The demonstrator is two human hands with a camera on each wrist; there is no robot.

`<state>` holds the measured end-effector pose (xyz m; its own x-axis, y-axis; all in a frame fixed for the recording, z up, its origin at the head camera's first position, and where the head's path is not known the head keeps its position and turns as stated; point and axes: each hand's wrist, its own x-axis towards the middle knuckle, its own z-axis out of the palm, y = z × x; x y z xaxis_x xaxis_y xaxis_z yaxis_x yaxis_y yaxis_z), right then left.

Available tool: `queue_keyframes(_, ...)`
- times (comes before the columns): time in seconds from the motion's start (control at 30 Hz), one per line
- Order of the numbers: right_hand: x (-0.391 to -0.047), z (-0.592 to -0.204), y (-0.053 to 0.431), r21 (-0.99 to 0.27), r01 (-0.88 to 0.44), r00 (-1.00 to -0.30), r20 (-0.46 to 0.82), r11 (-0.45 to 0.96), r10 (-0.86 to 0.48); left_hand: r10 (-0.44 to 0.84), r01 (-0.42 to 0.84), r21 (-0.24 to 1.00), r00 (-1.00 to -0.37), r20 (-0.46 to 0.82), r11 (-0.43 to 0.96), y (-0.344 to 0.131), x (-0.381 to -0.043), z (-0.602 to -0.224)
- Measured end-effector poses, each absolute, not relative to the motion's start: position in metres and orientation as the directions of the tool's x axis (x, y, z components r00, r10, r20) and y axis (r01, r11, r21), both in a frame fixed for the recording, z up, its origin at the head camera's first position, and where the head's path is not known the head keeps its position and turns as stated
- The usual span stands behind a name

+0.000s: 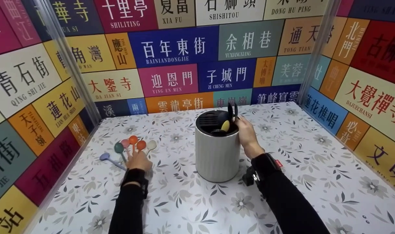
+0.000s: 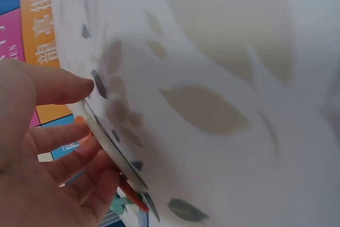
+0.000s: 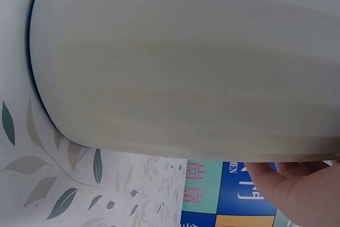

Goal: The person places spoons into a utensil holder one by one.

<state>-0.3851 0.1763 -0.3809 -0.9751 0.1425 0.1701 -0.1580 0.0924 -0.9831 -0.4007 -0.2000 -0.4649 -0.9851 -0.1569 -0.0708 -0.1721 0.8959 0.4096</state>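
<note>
At the far left, a wall of coloured panels [image 1: 25, 74] printed with Chinese characters borders a white table [image 1: 171, 208] patterned with grey leaves and flowers. On the table, a lavender-blue spoon [image 1: 104, 157] lies a little apart at the left end of a fan of small spoons, its handle running toward the wrist. Then come a dark green spoon [image 1: 119, 148], a pink spoon [image 1: 125, 143], a bright orange spoon [image 1: 133, 139], an orange-red spoon [image 1: 141, 145] and a cream-white spoon [image 1: 151, 145]. The left hand [image 1: 139, 161] is over their handles, fingers loosely bent and thumb apart from them beside a cream handle; whether they pinch anything I cannot tell. A black wristband [image 1: 134, 177] and black sleeve [image 1: 126, 208] follow below. Near the middle, well apart from the spoons, a white ribbed cylindrical holder [image 1: 217, 159] with a black slotted top [image 1: 209, 119] stands upright. Dark utensils [image 1: 230, 112], one showing a yellow part [image 1: 225, 126], stick up at its right side. The right hand [image 1: 248, 135] grips the holder's upper right side, its fingers bent round the wall and the tips hidden. A small red tag [image 1: 279, 162] shows beside that wrist.
</note>
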Motion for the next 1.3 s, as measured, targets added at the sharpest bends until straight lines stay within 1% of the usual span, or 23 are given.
queue_keyframes(0.17,-0.386,-0.381,0.176,-0.984,-0.156,-0.975,0.166,0.084,0.144,-0.170,-0.171,0.345,-0.985,-0.034,0.923,-0.201,-0.404,-0.474)
queue_keyframes(0.27,-0.386,-0.382,0.176,-0.985,-0.155,-0.976,0.165,0.079,0.145,-0.179,-0.184,0.301,-0.983,-0.047,0.936,-0.200,-0.406,-0.478)
queue_keyframes(0.37,-0.386,-0.381,0.175,-0.985,-0.159,-0.976,0.168,0.072,0.142,-0.192,-0.204,0.284,-0.979,-0.069,0.937,-0.199,-0.409,-0.481)
queue_keyframes(0.63,-0.385,-0.381,0.175,-0.981,-0.171,-0.978,0.181,0.096,0.105,-0.246,-0.260,0.298,-0.966,-0.082,0.919,-0.197,-0.404,-0.486)
queue_keyframes(0.8,-0.386,-0.381,0.175,-0.982,-0.169,-0.975,0.179,0.084,0.128,-0.267,-0.287,0.335,-0.958,-0.105,0.897,-0.191,-0.395,-0.480)
queue_keyframes(0.9,-0.386,-0.381,0.174,-0.983,-0.164,-0.975,0.174,0.079,0.140,-0.276,-0.301,0.332,-0.953,-0.121,0.894,-0.186,-0.393,-0.475)
queue_keyframes(1.0,-0.386,-0.382,0.174,-0.984,-0.161,-0.976,0.171,0.081,0.138,-0.282,-0.293,0.303,-0.956,-0.078,0.907,-0.183,-0.397,-0.472)
queue_keyframes(1.13,-0.386,-0.382,0.176,-0.984,-0.159,-0.976,0.169,0.082,0.135,-0.285,-0.263,0.270,-0.958,0.043,0.926,-0.177,-0.402,-0.468)
queue_keyframes(1.23,-0.386,-0.382,0.176,-0.983,-0.170,-0.974,0.179,0.076,0.138,-0.296,-0.257,0.293,-0.950,0.098,0.921,-0.173,-0.404,-0.467)
queue_keyframes(1.3,-0.386,-0.382,0.176,-0.981,-0.179,-0.972,0.187,0.070,0.140,-0.313,-0.261,0.338,-0.944,0.108,0.904,-0.172,-0.405,-0.466)
